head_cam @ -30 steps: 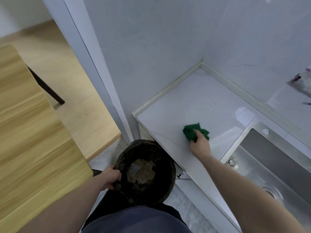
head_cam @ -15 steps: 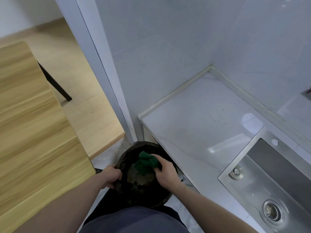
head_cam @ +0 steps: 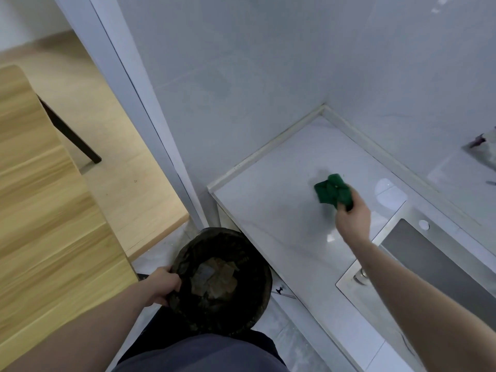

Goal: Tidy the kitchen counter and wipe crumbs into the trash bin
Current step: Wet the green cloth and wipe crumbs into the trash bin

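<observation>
A crumpled green cloth (head_cam: pixel 332 191) lies on the white counter (head_cam: pixel 271 210), toward its back right. My right hand (head_cam: pixel 353 217) grips the cloth's near edge and holds it against the surface. Below the counter's front edge sits a round black trash bin (head_cam: pixel 243 315) with brownish scraps of paper inside. My left hand (head_cam: pixel 165 284) grips the bin's left rim and holds it close to the counter front.
A steel sink (head_cam: pixel 440 267) is set into the counter on the right, with a drain fitting (head_cam: pixel 361 276) at its near corner. White tiled walls close the counter's back and left. A wooden table (head_cam: pixel 45 224) stands at left, and its dark leg (head_cam: pixel 72 132) stands on the wood floor.
My right hand has carried the green cloth from over the bin's mouth back up onto the counter, further back than a second ago. My left hand stays on the bin rim.
</observation>
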Tool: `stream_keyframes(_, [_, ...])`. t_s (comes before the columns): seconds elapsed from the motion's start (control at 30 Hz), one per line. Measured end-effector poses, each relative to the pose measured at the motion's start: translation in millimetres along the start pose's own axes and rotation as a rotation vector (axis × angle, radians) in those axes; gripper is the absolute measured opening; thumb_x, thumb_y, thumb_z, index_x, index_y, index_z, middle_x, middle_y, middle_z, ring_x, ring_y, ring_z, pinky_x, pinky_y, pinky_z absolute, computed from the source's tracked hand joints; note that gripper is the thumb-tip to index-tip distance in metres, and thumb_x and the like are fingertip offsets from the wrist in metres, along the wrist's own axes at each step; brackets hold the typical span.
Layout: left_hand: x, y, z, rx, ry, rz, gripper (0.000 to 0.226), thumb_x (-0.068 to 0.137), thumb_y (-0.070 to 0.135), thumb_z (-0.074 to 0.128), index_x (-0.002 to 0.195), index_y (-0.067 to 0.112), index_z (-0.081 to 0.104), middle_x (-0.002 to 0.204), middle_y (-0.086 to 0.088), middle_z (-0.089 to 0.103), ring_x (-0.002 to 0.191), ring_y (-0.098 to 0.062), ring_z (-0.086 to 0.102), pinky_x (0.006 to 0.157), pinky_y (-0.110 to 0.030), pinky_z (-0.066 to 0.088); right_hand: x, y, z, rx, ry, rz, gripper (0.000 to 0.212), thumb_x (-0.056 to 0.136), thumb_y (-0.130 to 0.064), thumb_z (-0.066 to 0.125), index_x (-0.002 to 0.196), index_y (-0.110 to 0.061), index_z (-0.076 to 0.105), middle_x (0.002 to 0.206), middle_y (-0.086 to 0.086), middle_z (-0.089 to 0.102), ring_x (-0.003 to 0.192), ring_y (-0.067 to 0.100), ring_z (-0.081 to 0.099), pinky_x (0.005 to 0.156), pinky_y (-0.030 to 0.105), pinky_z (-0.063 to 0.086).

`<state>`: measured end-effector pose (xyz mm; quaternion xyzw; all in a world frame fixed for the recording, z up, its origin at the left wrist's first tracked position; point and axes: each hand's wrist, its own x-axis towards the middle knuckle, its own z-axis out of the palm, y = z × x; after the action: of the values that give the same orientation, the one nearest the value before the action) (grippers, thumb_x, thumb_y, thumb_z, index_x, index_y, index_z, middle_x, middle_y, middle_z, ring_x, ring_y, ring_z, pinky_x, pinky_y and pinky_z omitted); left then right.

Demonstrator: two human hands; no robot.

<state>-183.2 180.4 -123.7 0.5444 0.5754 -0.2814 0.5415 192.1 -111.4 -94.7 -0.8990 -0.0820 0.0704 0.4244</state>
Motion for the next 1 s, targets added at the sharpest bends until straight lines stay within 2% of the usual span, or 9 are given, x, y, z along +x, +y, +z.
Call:
stream_keyframes(0.17, [2.8,1.4,0.2,-0.009,0.021,-0.016,0.047,0.075,-0.009,0.046,0.115,0.013,0.058,0.114,-0.02,0.064,0.096,-0.042,0.071,0.073,-0.055,0.063,42.9,17.5,-10.1,-0.079,0.096,0.088,0.066,0.083,-0.002,0.043,0.138,-0.035,0.055,0.128,-0.001,0.067,0.117,0.029,0.06,0.098,0.038,0.049])
stream_keyframes(0.27, [4.8,2.1,0.3,-0.006,0.036,-0.024,0.043,0.074,-0.008,0.047,0.107,0.014,0.061,0.112,-0.02,0.065,0.095,-0.04,0.071,0.072,-0.053,0.064,65.8,20.3,-4.5,-0.143,0.087,0.118,0.064,0.084,-0.002,0.043,0.139,-0.033,0.055,0.13,0.005,0.066,0.118,0.034,0.059,0.098,0.041,0.05])
stream_keyframes(0.37, [6.6,3.7,1.5,0.014,0.052,-0.036,0.041,0.076,-0.007,0.047,0.106,0.014,0.063,0.107,-0.018,0.066,0.092,-0.037,0.071,0.064,-0.043,0.064,88.4,21.7,12.0,-0.332,-0.18,0.138,0.053,0.096,-0.013,0.054,0.148,-0.018,0.048,0.138,0.019,0.059,0.123,0.043,0.056,0.103,0.047,0.047])
stream_keyframes(0.43, [8.0,4.7,2.4,0.024,0.067,-0.048,0.039,0.078,-0.008,0.047,0.107,0.011,0.064,0.103,-0.018,0.066,0.088,-0.035,0.07,0.056,-0.037,0.062,93.5,20.1,26.2,-0.45,-0.381,0.154,0.062,0.099,-0.018,0.055,0.157,-0.013,0.033,0.156,0.021,0.04,0.137,0.044,0.043,0.113,0.05,0.039])
stream_keyframes(0.5, [11.0,4.3,2.7,0.013,0.077,-0.056,0.039,0.078,-0.009,0.046,0.107,0.01,0.064,0.103,-0.02,0.067,0.087,-0.035,0.07,0.058,-0.041,0.063,91.4,19.6,35.6,-0.493,-0.438,0.15,0.068,0.1,-0.017,0.052,0.161,-0.016,0.022,0.167,0.015,0.018,0.149,0.042,0.025,0.12,0.054,0.029])
stream_keyframes(0.57, [13.4,4.3,2.4,0.005,0.077,-0.06,0.039,0.079,-0.008,0.045,0.107,0.01,0.064,0.106,-0.022,0.068,0.087,-0.037,0.071,0.062,-0.048,0.064,84.8,20.6,38.7,-0.518,-0.438,0.137,0.071,0.098,-0.012,0.049,0.162,-0.02,0.018,0.17,0.009,0.009,0.154,0.038,0.015,0.122,0.054,0.024])
stream_keyframes(0.67, [15.2,4.2,2.8,0.0,0.082,-0.067,0.038,0.078,-0.006,0.045,0.107,0.01,0.064,0.109,-0.024,0.068,0.091,-0.039,0.072,0.066,-0.055,0.063,67.4,24.5,40.8,-0.55,-0.454,0.057,0.074,0.095,-0.009,0.05,0.161,-0.024,0.022,0.17,0.003,0.011,0.155,0.033,0.013,0.122,0.052,0.027])
stream_keyframes(0.83, [15.3,1.9,4.9,-0.002,0.081,-0.065,0.043,0.075,-0.006,0.043,0.109,0.007,0.064,0.1,-0.023,0.069,0.087,-0.04,0.072,0.068,-0.058,0.062,31.1,23.9,53.5,-0.57,-0.505,-0.095,0.072,0.094,-0.012,0.053,0.159,-0.027,0.028,0.169,0.001,0.018,0.154,0.033,0.019,0.121,0.052,0.029])
stream_keyframes(1.0, [11.3,-0.3,7.4,-0.005,0.082,-0.052,0.043,0.073,-0.007,0.045,0.111,0.005,0.063,0.114,-0.027,0.067,0.102,-0.044,0.069,0.07,-0.056,0.063,-23.9,19.0,69.2,-0.539,-0.544,-0.226,0.075,0.087,-0.007,0.053,0.156,-0.029,0.035,0.167,-0.001,0.022,0.154,0.031,0.02,0.118,0.049,0.036])
